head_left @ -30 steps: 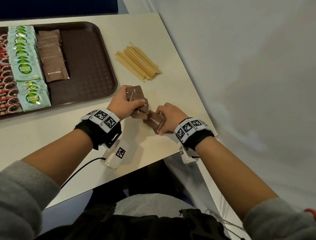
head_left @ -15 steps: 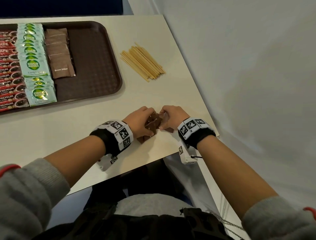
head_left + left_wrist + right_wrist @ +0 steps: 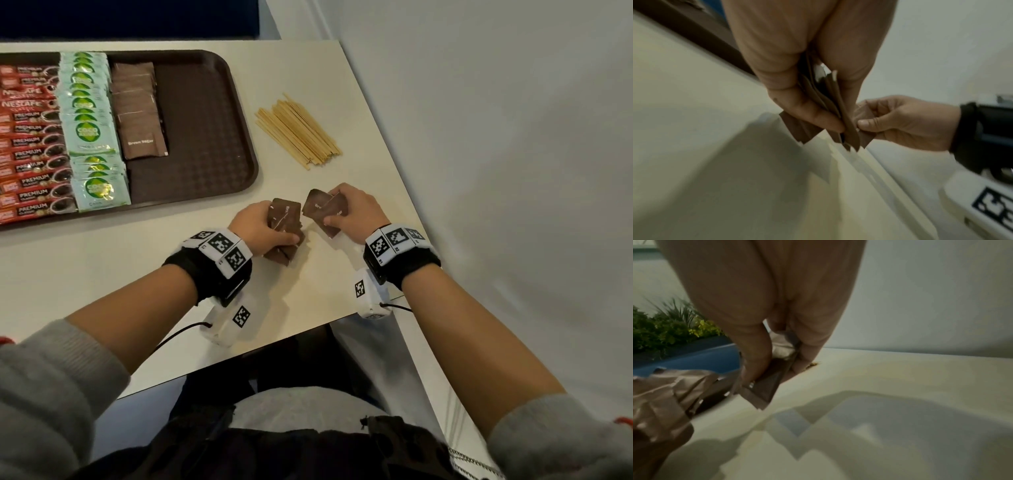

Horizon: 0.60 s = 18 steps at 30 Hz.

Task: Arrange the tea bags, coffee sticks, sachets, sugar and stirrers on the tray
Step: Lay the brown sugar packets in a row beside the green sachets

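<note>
My left hand [image 3: 265, 228] grips a small stack of brown sugar sachets [image 3: 286, 216] near the table's front right. Beside it my right hand [image 3: 346, 214] pinches a few more brown sachets [image 3: 323, 207]. The left wrist view has the left stack [image 3: 830, 100] edge-on between thumb and fingers, with the right hand [image 3: 900, 121] just past it. In the right wrist view, sachets [image 3: 766, 391] sit pinched just above the table. On the brown tray [image 3: 205, 137] lie rows of red coffee sticks [image 3: 30, 144], green sachets [image 3: 89, 130] and brown sugar sachets [image 3: 140, 113]. Wooden stirrers [image 3: 298, 132] lie on the table.
The white table [image 3: 102, 274] ends close to my right wrist, with a grey floor [image 3: 496, 171] beyond its right edge. The tray's right half is bare. Green plants [image 3: 670, 327] and a blue surface [image 3: 694, 358] appear in the right wrist view.
The two hands were pressed together over one bunch of sachets. Now they have drawn slightly apart, each holding its own part of the brown sachets.
</note>
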Tool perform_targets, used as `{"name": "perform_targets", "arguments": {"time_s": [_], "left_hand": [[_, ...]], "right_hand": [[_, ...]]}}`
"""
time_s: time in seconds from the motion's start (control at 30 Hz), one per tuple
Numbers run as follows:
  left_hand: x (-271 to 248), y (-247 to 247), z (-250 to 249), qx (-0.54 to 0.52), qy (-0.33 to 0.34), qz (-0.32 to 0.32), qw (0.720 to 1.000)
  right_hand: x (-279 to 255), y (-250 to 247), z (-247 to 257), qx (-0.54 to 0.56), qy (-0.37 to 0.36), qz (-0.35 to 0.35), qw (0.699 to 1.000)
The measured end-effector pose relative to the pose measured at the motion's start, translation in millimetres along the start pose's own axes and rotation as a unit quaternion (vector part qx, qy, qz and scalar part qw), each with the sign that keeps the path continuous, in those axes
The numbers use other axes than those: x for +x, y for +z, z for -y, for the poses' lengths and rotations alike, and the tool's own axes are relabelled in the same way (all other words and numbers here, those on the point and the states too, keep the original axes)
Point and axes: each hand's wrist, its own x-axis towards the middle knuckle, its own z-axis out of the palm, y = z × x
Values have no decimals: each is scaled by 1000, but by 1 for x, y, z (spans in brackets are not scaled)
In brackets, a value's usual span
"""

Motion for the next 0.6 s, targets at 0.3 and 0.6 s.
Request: {"name": "perform_targets", "arguments": {"time_s": [0.3,0.6], "left_hand": [[-3,-58,15,-310,-7,-136,941],[-10,-117,37,-356,-25,-189,915]], "right_hand": [[18,21,69,214,-75,49,973],[51,67,139,139,-116,61,982]]}}
